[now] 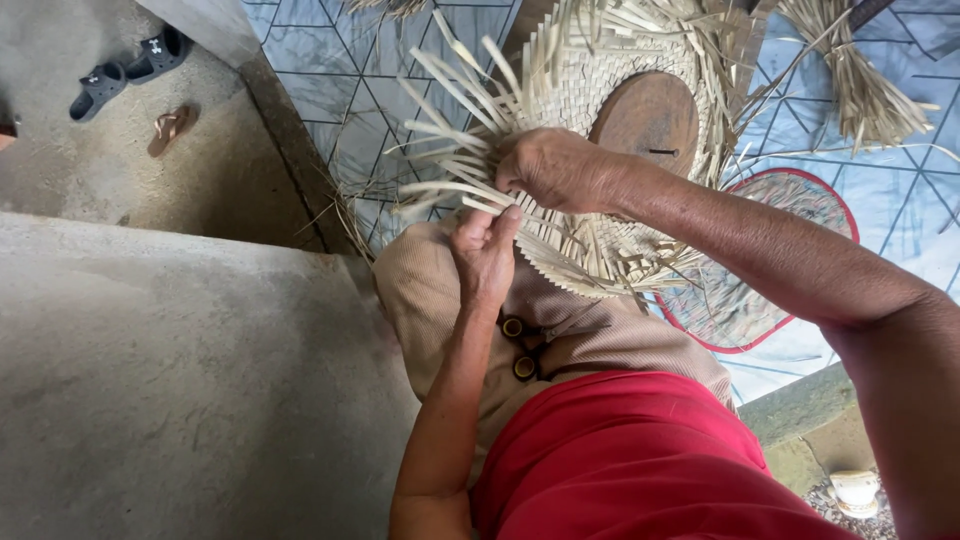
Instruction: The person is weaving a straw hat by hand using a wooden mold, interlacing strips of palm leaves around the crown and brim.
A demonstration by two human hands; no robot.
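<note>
A pale woven straw piece (590, 90), shaped like a hat, rests on my lap with a round brown wooden block (648, 118) in its middle. Loose flat straw strips (445, 150) fan out from its left edge. My right hand (555, 168) is closed over several of these strips at the rim. Just below it, my left hand (485, 252) pinches strips between thumb and fingers at the lower edge of the weave. Both hands touch the straw and lie close together.
A woven fan with red trim (800, 200) lies on the blue patterned floor (320, 80). A straw bundle (865, 85) sits at top right. Dark sandals (130, 70) lie on the concrete at top left. A concrete step (180, 380) lies at left, a small white cup (856, 490) at bottom right.
</note>
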